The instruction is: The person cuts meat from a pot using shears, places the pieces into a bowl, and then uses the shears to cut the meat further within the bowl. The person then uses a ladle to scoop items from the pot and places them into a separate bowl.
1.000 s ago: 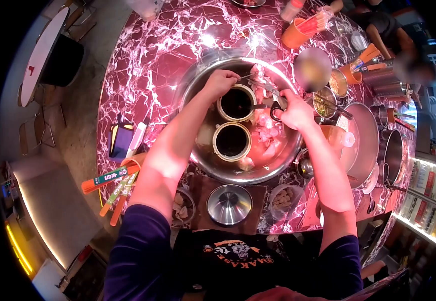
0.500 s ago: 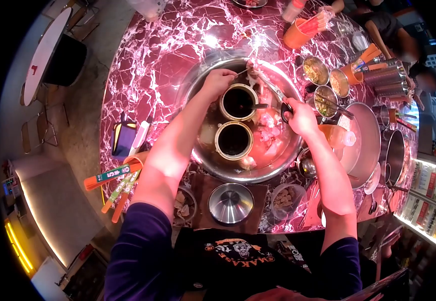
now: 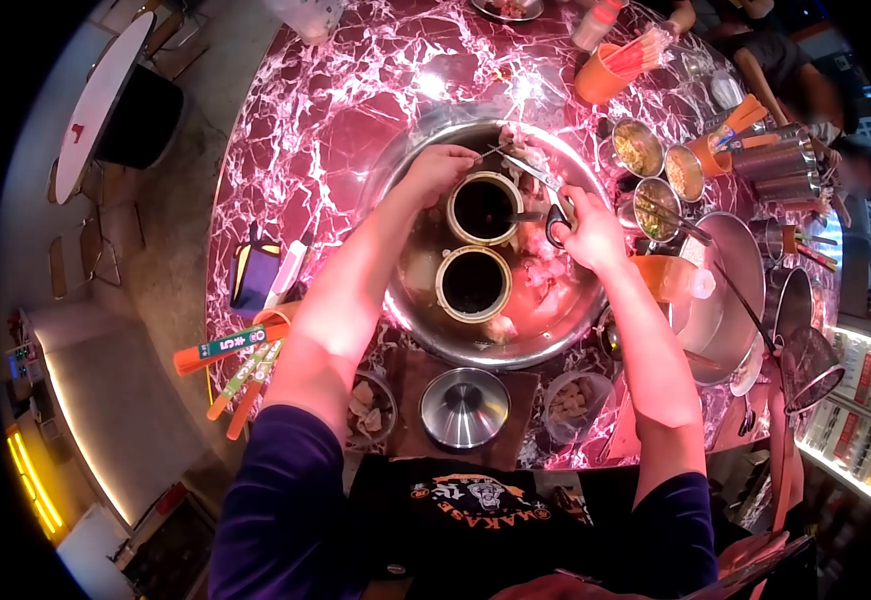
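My right hand (image 3: 587, 228) grips a pair of scissors (image 3: 533, 174) by the black handles, with the blades pointing to the upper left. My left hand (image 3: 442, 168) is closed on a thin metal utensil (image 3: 489, 153) whose kind I cannot make out. The tips of both tools come together beside pale raw meat (image 3: 520, 147) at the far rim of a wide metal basin (image 3: 425, 325). In the basin stand two round pots of dark liquid, the far pot (image 3: 485, 208) and the near pot (image 3: 473, 284). More pinkish meat (image 3: 545, 268) lies to their right.
Right of the basin are bowls of chopped food (image 3: 637, 148), a bottle of orange liquid (image 3: 670, 279), a large pan (image 3: 720, 300) and a mesh strainer (image 3: 813, 378). A metal lid (image 3: 464, 408) lies in front. Orange-handled utensils (image 3: 220, 347) stand left. Another person (image 3: 790, 80) is at upper right.
My right hand has shifted slightly up and left with the scissors, and their blades look wider apart. My left hand stays nearly in place. A mesh strainer has come into view at the right.
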### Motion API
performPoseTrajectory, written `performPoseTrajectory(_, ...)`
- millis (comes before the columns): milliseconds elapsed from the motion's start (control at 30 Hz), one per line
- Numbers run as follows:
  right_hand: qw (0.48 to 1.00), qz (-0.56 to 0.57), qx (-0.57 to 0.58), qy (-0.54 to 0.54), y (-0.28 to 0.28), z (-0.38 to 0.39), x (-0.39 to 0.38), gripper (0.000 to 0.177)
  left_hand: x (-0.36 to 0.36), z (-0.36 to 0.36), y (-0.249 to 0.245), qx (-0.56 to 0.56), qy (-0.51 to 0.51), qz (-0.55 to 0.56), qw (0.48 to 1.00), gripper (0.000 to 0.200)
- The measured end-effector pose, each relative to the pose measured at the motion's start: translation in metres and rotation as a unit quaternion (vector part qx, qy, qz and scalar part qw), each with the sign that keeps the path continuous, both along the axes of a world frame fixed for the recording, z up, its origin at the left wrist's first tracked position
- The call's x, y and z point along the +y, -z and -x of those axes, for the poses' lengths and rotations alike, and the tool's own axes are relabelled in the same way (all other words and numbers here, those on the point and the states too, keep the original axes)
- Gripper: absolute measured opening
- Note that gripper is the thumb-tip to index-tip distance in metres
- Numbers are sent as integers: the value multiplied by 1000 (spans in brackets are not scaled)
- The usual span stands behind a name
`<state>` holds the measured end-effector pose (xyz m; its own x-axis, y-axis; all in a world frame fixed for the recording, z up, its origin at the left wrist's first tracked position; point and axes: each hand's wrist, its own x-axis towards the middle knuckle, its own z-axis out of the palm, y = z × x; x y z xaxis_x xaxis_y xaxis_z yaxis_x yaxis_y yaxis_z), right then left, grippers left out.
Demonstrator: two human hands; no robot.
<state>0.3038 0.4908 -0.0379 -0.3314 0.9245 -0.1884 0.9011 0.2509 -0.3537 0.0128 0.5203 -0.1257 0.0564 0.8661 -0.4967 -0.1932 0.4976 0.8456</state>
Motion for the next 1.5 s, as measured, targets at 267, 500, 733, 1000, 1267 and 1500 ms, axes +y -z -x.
performPoseTrajectory(267,994,-27,85,-66,16,-12,6,50,-5,4,-4,27,-6,5,1000,18)
performPoseTrajectory(500,998,48,-1,-44,-13,-1,19,50,-8,4,-5,26,34,-1,999,21)
performPoseTrajectory(733,992,7,77,-96,10,-9,29,42,-3,-2,-18,72,28,-35,996,23)
performPoseTrajectory(1000,995,64,78,-3,-34,-32,-12,49,-23,8,-41,-72,2,28,997,23)
performPoseTrajectory(1267,997,-34,-69,14,-49,1,-20,61,-32,-3,-34,-121,-25,31,992,26)
performPoseTrajectory(1500,999,-38,-22,-31,-33,3,1,38,-41,1,-26,-117,-20,-6,993,25)
